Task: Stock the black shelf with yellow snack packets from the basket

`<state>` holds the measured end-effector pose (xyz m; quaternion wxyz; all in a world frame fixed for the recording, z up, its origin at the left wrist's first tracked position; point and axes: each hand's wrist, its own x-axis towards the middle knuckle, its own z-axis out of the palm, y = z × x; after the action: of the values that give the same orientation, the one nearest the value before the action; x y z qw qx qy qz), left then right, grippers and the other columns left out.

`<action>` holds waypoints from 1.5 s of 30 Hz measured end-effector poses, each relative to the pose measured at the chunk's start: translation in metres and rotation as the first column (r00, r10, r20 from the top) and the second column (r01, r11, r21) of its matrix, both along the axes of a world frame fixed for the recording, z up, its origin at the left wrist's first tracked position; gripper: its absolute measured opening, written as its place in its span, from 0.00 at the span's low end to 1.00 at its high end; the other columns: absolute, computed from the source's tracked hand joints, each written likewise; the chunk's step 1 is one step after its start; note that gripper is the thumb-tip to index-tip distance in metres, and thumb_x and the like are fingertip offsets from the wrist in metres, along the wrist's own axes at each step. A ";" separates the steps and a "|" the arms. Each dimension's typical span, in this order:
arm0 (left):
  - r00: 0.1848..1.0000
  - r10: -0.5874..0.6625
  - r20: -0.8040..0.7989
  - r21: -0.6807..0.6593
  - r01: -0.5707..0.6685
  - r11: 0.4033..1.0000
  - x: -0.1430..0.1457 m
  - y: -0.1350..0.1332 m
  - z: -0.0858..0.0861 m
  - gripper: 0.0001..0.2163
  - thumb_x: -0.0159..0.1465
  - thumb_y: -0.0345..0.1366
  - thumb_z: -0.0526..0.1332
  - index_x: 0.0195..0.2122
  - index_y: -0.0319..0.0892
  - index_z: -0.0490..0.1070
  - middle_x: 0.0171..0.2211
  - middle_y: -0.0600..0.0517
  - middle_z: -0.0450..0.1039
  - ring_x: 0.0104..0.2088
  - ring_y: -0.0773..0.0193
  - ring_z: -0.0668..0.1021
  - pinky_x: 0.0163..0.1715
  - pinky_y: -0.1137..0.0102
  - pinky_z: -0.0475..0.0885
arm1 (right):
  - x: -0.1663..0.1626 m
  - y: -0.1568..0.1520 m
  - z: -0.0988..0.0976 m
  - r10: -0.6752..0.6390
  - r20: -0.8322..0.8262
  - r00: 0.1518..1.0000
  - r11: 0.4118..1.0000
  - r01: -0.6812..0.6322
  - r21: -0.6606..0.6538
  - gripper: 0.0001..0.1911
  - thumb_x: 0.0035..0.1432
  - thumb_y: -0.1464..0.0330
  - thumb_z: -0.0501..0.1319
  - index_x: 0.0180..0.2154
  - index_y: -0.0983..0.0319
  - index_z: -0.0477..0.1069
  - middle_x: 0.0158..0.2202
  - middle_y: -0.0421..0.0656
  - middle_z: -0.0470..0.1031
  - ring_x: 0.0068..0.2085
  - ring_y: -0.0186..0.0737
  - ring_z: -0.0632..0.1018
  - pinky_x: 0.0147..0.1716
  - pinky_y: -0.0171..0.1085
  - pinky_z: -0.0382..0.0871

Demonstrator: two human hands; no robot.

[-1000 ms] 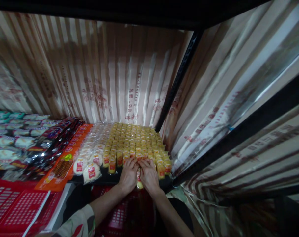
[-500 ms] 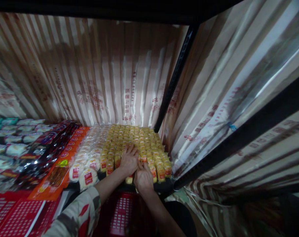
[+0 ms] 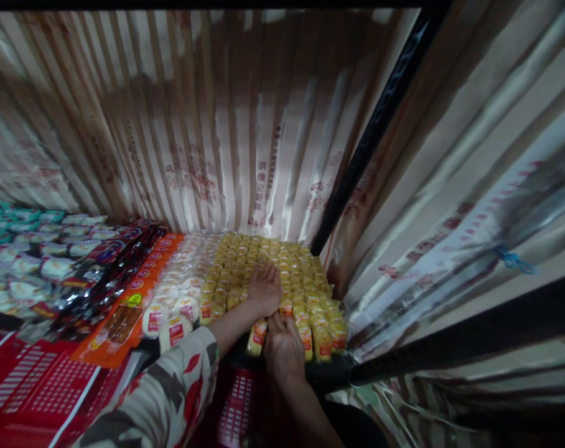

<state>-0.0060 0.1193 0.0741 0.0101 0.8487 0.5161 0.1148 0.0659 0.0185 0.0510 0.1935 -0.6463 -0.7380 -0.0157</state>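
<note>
Many small yellow cakes in clear wrappers with red-and-orange labels (image 3: pixel 322 339) stand in packed rows on a dark shelf. My left hand (image 3: pixel 265 290) lies flat over the middle rows, its fingers stretched out and close together. Just in front of it, at the shelf's front edge, my right hand (image 3: pixel 285 348) has curled fingers against the front packs. What those fingers hold, if anything, is hidden behind the hand. One wrapped yellow cake (image 3: pixel 256 338) shows between my left wrist and my right hand.
Left of the cakes are round white packs (image 3: pixel 175 333), an orange snack bag (image 3: pixel 124 317), dark shiny packs (image 3: pixel 105 267) and white-and-green packs (image 3: pixel 28 264). Red baskets (image 3: pixel 35 386) are below. A black post (image 3: pixel 371 134) and pleated curtains (image 3: pixel 236 124) enclose the back and right.
The camera view has shifted, so the shelf frame sits differently. My left hand's fingers are now closer together, and the yellow cake below its wrist shows more fully. My right hand stays at the front edge.
</note>
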 end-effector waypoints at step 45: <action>0.999 0.025 -0.043 -0.089 -0.028 0.996 0.022 0.089 -0.006 0.27 0.67 0.44 0.37 0.60 0.32 0.57 0.61 0.41 0.55 0.63 0.53 0.53 0.62 0.49 0.41 | 0.021 0.006 -0.045 0.087 -0.002 0.996 0.994 -0.087 0.060 0.23 0.54 0.74 0.54 0.52 0.60 0.68 0.53 0.41 0.70 0.48 0.44 0.73 0.49 0.37 0.66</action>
<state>0.0157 0.2078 0.0678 0.0361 0.8427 0.5320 0.0738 0.0872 0.0246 0.0057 0.2150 -0.6076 -0.7641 -0.0280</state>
